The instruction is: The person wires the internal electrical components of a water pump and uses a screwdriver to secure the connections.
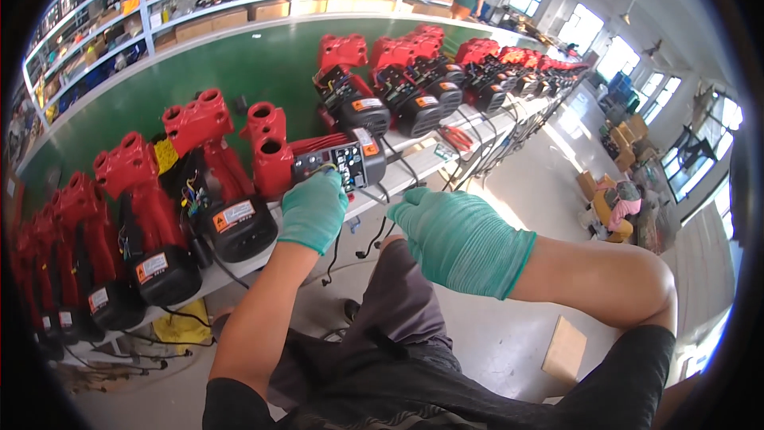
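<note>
A red-and-black power tool body (275, 161) lies on the bench in front of me, with its side open. Its circuit board (350, 161) shows, with thin wires along the near edge. My left hand (315, 209), in a green glove, is closed at that edge, fingertips by the wires. What it pinches is too small to make out. My right hand (458, 237), gloved the same, is closed just right of the tool, past the bench's front edge. Its fingers are curled near a black power cord (403, 161); whatever they hold is hidden.
Similar tool bodies (165, 267) stand in a row at left, with several more (414, 103) at right. Cords hang over the bench edge. Beyond the green bench top (278, 52) are shelves (223, 24) with boxes. One person stands far off; another is low at right by cartons.
</note>
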`<state>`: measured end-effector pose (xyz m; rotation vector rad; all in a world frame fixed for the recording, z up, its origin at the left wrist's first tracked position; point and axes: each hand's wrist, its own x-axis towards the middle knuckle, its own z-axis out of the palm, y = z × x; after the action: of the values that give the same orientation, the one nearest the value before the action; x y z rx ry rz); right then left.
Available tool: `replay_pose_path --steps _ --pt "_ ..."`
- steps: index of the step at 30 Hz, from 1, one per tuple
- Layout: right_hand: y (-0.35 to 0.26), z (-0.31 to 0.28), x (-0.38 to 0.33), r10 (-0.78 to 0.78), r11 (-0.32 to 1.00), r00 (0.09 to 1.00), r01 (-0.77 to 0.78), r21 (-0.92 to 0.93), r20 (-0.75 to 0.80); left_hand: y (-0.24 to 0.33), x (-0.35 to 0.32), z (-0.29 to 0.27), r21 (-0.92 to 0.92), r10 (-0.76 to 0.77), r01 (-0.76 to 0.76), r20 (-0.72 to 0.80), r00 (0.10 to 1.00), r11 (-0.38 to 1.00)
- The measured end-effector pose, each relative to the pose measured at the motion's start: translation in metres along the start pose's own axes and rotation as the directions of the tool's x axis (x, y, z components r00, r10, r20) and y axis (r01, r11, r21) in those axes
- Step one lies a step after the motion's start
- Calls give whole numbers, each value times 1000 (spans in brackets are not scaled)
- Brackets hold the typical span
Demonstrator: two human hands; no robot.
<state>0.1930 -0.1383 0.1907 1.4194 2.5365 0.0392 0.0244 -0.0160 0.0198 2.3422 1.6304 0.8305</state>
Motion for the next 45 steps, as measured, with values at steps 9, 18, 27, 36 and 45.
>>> replay_pose_path --steps 9,18,27,36,45 --pt "-13 -3 15 -127 958 962 182 -222 240 -9 9 2 -8 42 -42 -13 999 999" --pt "12 1 9 -57 912 997 33 410 48 -2 2 -1 -76 25 -25 6 1000 997" --pt "8 -4 13 -113 987 957 77 142 267 -5 4 3 -77 32 -30 24 999 997" --pt "17 9 13 -36 822 999 34 569 -8 -2 4 0 -57 20 -18 31 999 998" --pt "10 4 10 47 772 993 -107 627 113 -2 4 3 -55 15 -14 8 1000 998"
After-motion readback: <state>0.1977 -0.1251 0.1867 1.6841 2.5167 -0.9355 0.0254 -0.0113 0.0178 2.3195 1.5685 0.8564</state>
